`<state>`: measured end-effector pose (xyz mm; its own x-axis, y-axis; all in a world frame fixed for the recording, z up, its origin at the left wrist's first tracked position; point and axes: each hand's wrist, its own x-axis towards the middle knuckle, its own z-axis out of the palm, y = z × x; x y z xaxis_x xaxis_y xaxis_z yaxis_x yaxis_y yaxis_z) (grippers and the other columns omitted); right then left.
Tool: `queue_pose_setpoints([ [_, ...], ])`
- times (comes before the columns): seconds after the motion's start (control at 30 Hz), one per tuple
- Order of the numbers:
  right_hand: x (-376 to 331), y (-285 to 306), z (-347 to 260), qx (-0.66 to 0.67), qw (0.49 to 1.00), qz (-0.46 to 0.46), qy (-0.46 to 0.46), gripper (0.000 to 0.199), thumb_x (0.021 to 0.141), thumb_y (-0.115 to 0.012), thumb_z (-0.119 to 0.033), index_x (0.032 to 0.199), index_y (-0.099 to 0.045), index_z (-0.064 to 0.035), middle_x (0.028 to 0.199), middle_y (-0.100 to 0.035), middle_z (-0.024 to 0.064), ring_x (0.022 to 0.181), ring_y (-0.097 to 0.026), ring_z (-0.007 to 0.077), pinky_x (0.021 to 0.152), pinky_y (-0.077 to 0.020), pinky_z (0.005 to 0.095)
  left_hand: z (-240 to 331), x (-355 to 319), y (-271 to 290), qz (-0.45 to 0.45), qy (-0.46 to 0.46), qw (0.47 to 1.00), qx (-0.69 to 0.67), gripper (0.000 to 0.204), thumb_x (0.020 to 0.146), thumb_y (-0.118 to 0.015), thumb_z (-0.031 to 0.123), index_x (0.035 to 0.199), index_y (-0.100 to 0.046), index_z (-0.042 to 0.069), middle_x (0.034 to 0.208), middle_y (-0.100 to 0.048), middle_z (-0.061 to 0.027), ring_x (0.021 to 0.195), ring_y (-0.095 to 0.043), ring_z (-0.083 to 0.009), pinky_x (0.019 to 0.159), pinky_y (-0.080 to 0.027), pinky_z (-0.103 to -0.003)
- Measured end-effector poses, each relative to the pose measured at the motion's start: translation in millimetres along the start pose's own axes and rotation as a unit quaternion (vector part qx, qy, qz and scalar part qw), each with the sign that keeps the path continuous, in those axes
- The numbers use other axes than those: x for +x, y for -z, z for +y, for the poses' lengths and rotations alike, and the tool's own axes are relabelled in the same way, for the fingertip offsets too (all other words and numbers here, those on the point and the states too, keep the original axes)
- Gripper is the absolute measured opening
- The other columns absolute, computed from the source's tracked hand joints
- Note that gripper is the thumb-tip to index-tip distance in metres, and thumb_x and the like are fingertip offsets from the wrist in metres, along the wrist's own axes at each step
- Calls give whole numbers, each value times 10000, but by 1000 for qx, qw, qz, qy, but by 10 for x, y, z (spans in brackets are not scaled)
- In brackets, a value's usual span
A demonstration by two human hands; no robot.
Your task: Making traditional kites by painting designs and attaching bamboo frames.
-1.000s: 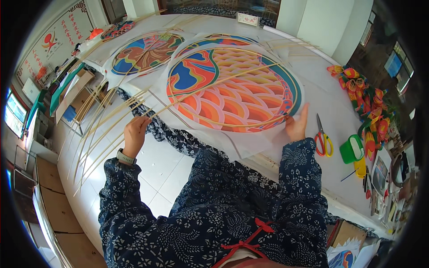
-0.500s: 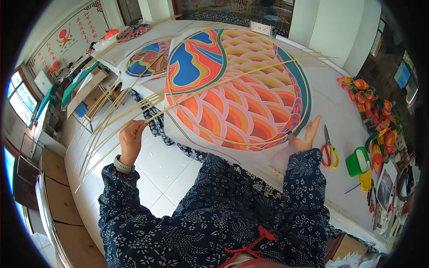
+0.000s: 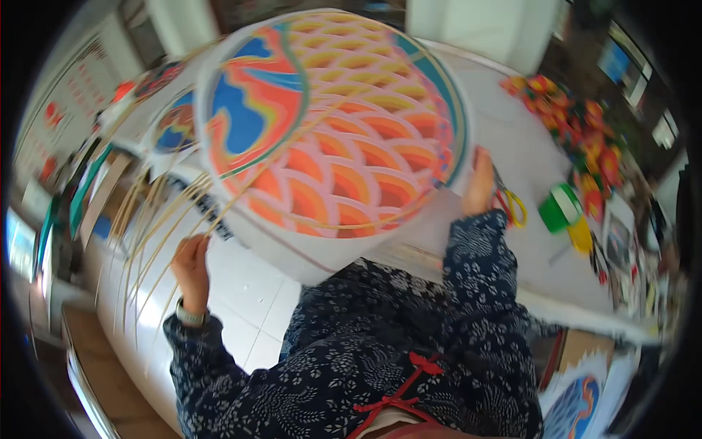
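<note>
A large round painted paper panel (image 3: pixel 336 139), with orange scales and blue, red and green swirls, is tilted up off the white table (image 3: pixel 526 139) toward me. Thin bamboo strips (image 3: pixel 146 227) fan out from its lower left side. My left hand (image 3: pixel 191 260) grips those strips near the panel's lower left edge. My right hand (image 3: pixel 479 183) holds the panel's right rim, fingers behind the paper. Both arms wear dark blue patterned sleeves, and a watch sits on the left wrist.
Scissors with yellow and red handles (image 3: pixel 510 205) lie just right of my right hand. A green tape roll (image 3: pixel 559 208) and a heap of bright paper pieces (image 3: pixel 585 124) lie further right. Another painted panel (image 3: pixel 172 121) rests at the left, with boxes beyond the table edge.
The round panel lay flat on the table and has swung up toward me. Both hands rose with it, the left holding the bamboo strips, the right on the rim.
</note>
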<state>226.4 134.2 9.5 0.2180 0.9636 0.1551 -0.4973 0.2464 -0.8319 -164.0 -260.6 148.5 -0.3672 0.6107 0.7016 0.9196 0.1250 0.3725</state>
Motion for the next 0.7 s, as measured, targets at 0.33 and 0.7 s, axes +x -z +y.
queue_pose_setpoints([
  [0.33,-909,852,-1737,-563,740,74,360,158,877,-639,-81,1018,-621,-11,944,-641,115,827,-607,211,739,-478,329,-526,-47,-246,-160,169,957,-175,122,915,-620,63,955,-702,-18,737,-624,-31,643,-526,-85,559,-410,-234],
  [0.7,-182,897,-1706,-801,580,145,4,437,844,-536,-153,1266,-455,-72,1033,-641,291,920,-629,454,774,-498,531,-667,247,-234,-245,288,887,-264,142,883,-661,81,967,-709,-23,816,-679,-59,709,-596,-103,631,-473,-234],
])
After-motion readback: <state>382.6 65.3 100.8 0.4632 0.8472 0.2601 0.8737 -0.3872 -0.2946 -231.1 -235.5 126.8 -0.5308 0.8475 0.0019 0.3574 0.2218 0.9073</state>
